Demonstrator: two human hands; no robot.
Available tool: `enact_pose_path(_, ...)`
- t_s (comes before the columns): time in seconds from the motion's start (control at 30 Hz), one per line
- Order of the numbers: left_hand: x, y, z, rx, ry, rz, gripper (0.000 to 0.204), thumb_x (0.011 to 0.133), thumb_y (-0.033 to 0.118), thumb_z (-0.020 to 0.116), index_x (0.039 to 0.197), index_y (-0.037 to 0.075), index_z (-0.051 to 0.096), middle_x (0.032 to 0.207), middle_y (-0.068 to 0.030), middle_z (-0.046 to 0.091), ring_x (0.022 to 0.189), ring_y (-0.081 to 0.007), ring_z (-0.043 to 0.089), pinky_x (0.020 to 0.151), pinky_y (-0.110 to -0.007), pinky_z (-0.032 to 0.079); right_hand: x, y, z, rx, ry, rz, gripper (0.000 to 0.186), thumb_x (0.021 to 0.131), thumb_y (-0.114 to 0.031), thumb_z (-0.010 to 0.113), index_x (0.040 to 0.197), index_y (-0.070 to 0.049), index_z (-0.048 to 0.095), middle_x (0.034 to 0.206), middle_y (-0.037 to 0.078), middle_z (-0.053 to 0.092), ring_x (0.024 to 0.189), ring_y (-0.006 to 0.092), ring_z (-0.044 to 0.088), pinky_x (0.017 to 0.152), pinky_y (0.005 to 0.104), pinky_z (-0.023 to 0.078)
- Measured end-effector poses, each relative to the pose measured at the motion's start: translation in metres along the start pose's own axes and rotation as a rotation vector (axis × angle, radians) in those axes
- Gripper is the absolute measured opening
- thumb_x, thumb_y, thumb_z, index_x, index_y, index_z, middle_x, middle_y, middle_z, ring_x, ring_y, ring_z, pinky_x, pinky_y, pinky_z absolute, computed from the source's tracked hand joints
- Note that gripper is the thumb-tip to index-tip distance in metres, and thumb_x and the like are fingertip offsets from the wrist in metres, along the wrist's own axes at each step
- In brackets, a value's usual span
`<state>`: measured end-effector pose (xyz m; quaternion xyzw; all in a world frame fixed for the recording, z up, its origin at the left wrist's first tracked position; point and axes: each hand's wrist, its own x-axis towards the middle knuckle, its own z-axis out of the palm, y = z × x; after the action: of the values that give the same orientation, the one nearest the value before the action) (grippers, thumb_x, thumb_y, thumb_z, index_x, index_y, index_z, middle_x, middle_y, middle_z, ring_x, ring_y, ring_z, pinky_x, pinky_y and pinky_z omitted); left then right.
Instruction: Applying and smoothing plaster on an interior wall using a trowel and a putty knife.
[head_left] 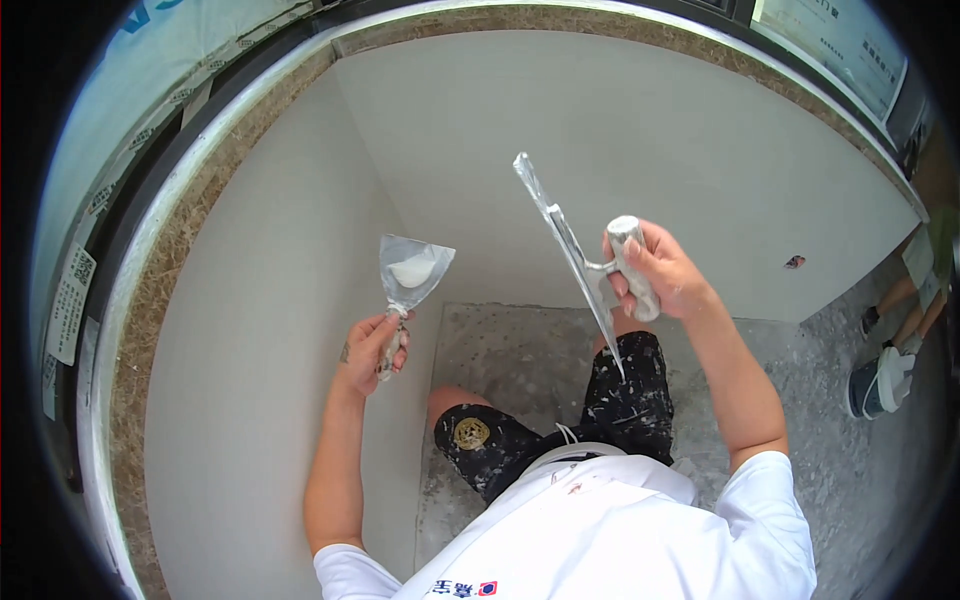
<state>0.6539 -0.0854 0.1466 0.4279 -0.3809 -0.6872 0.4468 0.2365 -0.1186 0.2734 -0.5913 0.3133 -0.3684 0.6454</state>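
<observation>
Two tools stand raised before a smooth off-white wall (600, 110). The left hand (372, 352) grasps, by its handle, a silver, fan-shaped metal putty knife (405, 297), blade pointing up and away from the person, bearing white paste (412, 270). The right hand (668, 272) is clenched round the thick whitish grip of a long, thin metal trowel (570, 243), its long axis slanting from upper left to lower right.

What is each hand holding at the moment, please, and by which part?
The left hand holds a scraper, with white paste on its blade, by the handle. The right hand grips a trowel by its thick, round handle.
</observation>
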Motion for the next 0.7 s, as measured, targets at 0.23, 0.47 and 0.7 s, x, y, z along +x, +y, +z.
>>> enact_pose_path(0.23, -0.004, 0.003, -0.003, -0.082, -0.042, 0.055, 0.038, 0.102, 0.028, 0.06, 0.121, -0.004, 0.061, 0.076, -0.0035, 0.063, 0.051, -0.0091, 0.057, 0.044, -0.023, 0.047, 0.059, -0.073, 0.016, -1.958, 0.451, -0.317, 0.041, 0.098, -0.04, 0.062, 0.096, 0.0, 0.057, 0.077, 0.014, 0.067, 0.071, 0.0254, 0.071, 0.063, 0.0329, 0.056)
enact_pose_path(0.47, -0.008, 0.006, 0.0, -0.066, -0.02, 0.045, 0.037, 0.103, 0.027, 0.058, 0.121, -0.005, 0.061, 0.077, -0.0035, 0.063, 0.051, -0.0099, 0.057, 0.043, -0.024, 0.046, 0.101, -0.093, 0.01, -2.166, 0.544, -0.388, 0.039, 0.099, -0.04, 0.061, 0.093, -0.001, 0.056, 0.074, 0.011, 0.069, 0.069, 0.0271, 0.072, 0.059, 0.0344, 0.057)
enact_pose_path(0.7, -0.017, 0.007, -0.002, -0.02, 0.037, 0.068, 0.036, 0.104, 0.027, 0.056, 0.12, -0.005, 0.061, 0.076, -0.0042, 0.063, 0.05, -0.0108, 0.056, 0.041, -0.024, 0.044, 0.071, -0.12, -0.038, -2.348, 0.405, -0.23, 0.029, 0.097, -0.028, 0.06, 0.102, 0.0, 0.059, 0.089, 0.016, 0.069, 0.076, 0.0296, 0.073, 0.063, 0.0378, 0.059)
